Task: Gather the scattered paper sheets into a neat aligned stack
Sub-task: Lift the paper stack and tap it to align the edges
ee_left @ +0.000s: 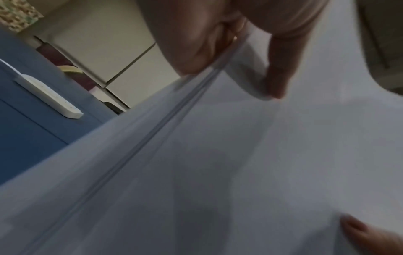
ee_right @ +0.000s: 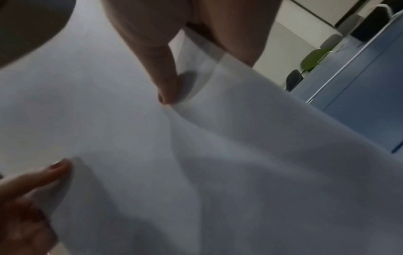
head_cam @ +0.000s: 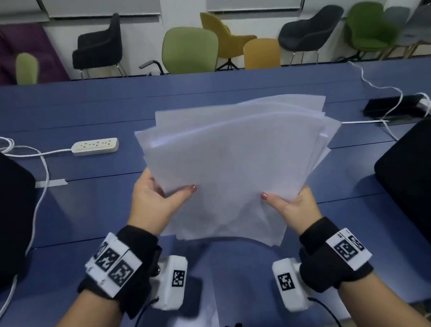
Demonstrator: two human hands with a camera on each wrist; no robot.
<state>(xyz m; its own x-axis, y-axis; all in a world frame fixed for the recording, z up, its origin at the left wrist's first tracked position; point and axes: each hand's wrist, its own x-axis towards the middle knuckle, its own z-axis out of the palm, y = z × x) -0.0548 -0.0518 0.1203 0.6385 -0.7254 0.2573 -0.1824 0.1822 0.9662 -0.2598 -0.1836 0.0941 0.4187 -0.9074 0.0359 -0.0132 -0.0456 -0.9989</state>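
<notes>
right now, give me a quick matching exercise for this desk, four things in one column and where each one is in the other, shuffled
Things:
1. paper sheets
2. power strip
3. left hand
4. right hand

Places:
A. gripping the sheets' near right edge
B. lying on the blue table, left of the sheets
C. held above the table, fanned unevenly
D. gripping the sheets' near left edge

Pairs: 1-C, 2-B, 3-D, 4-A

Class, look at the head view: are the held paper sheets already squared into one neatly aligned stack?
No: the paper sheets fan out, their far corners and edges staggered.
</notes>
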